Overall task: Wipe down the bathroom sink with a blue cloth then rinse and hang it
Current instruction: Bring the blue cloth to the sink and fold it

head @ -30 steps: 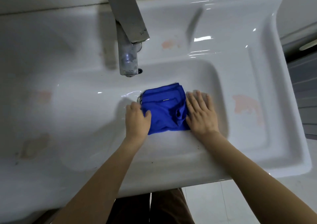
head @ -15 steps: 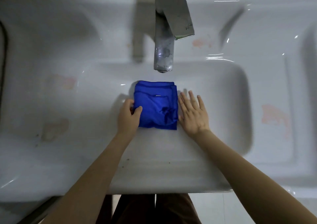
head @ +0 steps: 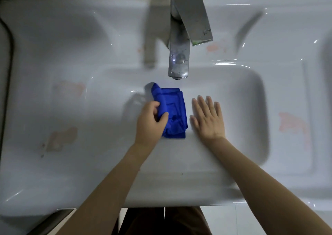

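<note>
The left hand (head: 150,120) pinches the left edge of the folded blue cloth (head: 173,112) lying in the sink (head: 251,109) basin, long axis toward the faucet (head: 179,55), while the right hand (head: 208,119) rests flat and empty just beside it.

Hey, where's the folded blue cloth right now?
The folded blue cloth lies in the white ceramic sink basin just below the metal faucet spout, gripped at its left edge by the left hand, with the open right hand beside it.
</note>
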### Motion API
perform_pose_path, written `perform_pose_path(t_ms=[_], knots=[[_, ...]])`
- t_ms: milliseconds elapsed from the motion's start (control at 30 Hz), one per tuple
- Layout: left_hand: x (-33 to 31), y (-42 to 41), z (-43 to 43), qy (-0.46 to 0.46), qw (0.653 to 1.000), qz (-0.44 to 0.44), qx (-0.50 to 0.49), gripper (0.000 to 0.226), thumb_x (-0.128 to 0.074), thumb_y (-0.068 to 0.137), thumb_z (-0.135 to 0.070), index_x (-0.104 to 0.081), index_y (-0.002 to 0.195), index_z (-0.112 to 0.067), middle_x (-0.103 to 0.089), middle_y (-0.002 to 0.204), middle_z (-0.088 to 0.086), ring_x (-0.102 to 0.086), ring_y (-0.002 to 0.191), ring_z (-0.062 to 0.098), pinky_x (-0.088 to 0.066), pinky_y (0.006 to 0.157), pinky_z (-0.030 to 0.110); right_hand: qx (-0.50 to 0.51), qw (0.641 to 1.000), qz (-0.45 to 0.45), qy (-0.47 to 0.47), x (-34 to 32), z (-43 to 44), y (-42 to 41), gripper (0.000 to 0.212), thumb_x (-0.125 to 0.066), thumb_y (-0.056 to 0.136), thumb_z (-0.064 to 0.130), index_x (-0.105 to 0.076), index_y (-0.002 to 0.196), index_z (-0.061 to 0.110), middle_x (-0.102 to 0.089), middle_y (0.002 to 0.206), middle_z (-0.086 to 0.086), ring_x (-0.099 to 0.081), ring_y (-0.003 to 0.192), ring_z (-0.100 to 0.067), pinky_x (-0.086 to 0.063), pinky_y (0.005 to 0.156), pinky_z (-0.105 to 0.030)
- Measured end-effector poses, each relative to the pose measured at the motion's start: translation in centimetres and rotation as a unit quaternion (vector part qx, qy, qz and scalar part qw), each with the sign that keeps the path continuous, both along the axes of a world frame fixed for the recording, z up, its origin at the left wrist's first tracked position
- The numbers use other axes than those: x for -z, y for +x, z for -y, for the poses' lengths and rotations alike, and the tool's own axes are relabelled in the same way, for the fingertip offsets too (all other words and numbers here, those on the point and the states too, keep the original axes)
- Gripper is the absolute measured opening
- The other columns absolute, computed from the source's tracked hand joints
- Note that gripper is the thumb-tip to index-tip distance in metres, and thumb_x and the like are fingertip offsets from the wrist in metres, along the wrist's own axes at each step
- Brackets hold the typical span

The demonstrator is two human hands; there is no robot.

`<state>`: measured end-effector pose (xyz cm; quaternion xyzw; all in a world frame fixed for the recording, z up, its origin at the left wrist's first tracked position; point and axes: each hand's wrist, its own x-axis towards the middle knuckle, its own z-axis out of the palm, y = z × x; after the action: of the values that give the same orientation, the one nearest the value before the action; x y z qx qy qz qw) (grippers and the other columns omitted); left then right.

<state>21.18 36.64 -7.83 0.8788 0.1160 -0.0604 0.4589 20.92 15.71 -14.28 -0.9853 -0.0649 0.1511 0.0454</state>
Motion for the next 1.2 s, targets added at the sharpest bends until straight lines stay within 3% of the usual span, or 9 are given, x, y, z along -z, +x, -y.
perform_pose_path(t_ms=[100,200,300,433,733,800,933,1133,1200], knots=[[1.0,0.4,3.1,0.022,0.997,-0.016,0.078,0.024,-0.065,0.091,-0.021,-0.060,0.110,-0.008,-0.053,0.088,0.002,-0.051,0.074,0.013,-0.042,0.073,0.019,-0.002,1.000,0.015,0.006,0.3,0.0,-0.1,0.057,-0.037,0.099,0.037,-0.034,0.150,0.013,-0.035,0.155,-0.011,-0.026,0.145,-0.036,-0.014,0.116,-0.050],[2.2,0.6,4.9,0.097,0.976,-0.073,0.183,0.033,-0.052,0.098,-0.023,-0.059,0.120,0.001,-0.055,0.106,0.015,-0.057,0.091,0.029,-0.047,0.088,0.038,-0.003,0.999,0.030,0.016,0.4,0.2,-0.1,0.055,-0.040,0.098,0.035,-0.037,0.149,0.013,-0.037,0.154,-0.012,-0.028,0.143,-0.037,-0.016,0.115,-0.050],[2.5,0.5,4.5,0.226,0.940,0.073,0.246,0.034,-0.043,0.093,-0.019,-0.066,0.105,0.002,-0.061,0.094,0.015,-0.056,0.086,0.028,-0.054,0.075,0.038,-0.008,0.999,0.029,0.017,0.4,0.2,0.0,0.055,-0.040,0.098,0.034,-0.038,0.148,0.012,-0.038,0.153,-0.012,-0.028,0.143,-0.038,-0.018,0.114,-0.050],[4.7,-0.4,2.3,0.350,0.887,0.082,0.291,0.054,-0.036,0.094,-0.035,-0.055,0.136,-0.007,-0.056,0.141,0.014,-0.053,0.131,0.030,-0.046,0.105,0.043,-0.004,0.999,0.032,0.017,0.7,0.2,-0.1,0.056,-0.041,0.098,0.034,-0.036,0.149,0.013,-0.036,0.154,-0.011,-0.026,0.144,-0.037,-0.016,0.115,-0.050],[5.4,-0.7,1.6,0.314,0.888,-0.008,0.334,0.062,-0.028,0.098,-0.041,-0.040,0.147,-0.005,-0.040,0.154,0.015,-0.039,0.143,0.031,-0.036,0.112,0.050,0.000,1.000,0.008,0.011,0.0,-0.1,0.1,0.057,-0.028,0.099,0.036,-0.031,0.151,0.014,-0.031,0.157,-0.010,-0.021,0.146,-0.035,-0.015,0.118,-0.050],[4.2,-0.3,1.2,0.288,0.896,-0.014,0.337,0.063,-0.026,0.097,-0.041,-0.039,0.147,-0.006,-0.040,0.154,0.015,-0.038,0.143,0.031,-0.034,0.114,0.048,0.031,0.998,0.011,0.059,-1.2,-0.6,0.4,0.058,-0.022,0.098,0.038,-0.038,0.147,0.010,-0.039,0.152,-0.012,-0.031,0.141,-0.037,-0.023,0.115,-0.047],[1.7,-0.5,-2.0,0.292,0.918,-0.012,0.269,0.059,-0.029,0.094,-0.034,-0.042,0.146,-0.008,-0.049,0.148,0.011,-0.048,0.135,0.033,-0.036,0.113,0.047,0.187,0.953,-0.059,0.231,-4.3,-3.5,0.6,0.050,-0.036,0.102,0.042,-0.050,0.137,0.010,-0.058,0.130,-0.013,-0.050,0.118,-0.034,-0.039,0.098,-0.038],[1.4,-2.4,-8.0,0.391,0.879,-0.114,0.247,0.063,-0.029,0.088,-0.039,-0.046,0.140,-0.008,-0.042,0.151,0.015,-0.034,0.142,0.035,-0.029,0.117,0.049,0.258,0.943,-0.157,0.141,-5.2,-9.5,1.4,0.063,-0.053,0.094,0.052,-0.040,0.130,0.001,-0.049,0.124,-0.016,-0.054,0.106,-0.032,-0.047,0.088,-0.037],[1.7,-3.0,-8.5,0.394,0.869,-0.125,0.271,0.060,-0.042,0.092,-0.037,-0.040,0.146,-0.009,-0.033,0.158,0.013,-0.026,0.147,0.033,-0.022,0.120,0.048,0.351,0.893,-0.176,0.220,-5.1,-10.0,1.7,0.062,-0.067,0.088,0.042,-0.040,0.125,0.000,-0.050,0.122,-0.016,-0.057,0.104,-0.032,-0.048,0.080,-0.036]])
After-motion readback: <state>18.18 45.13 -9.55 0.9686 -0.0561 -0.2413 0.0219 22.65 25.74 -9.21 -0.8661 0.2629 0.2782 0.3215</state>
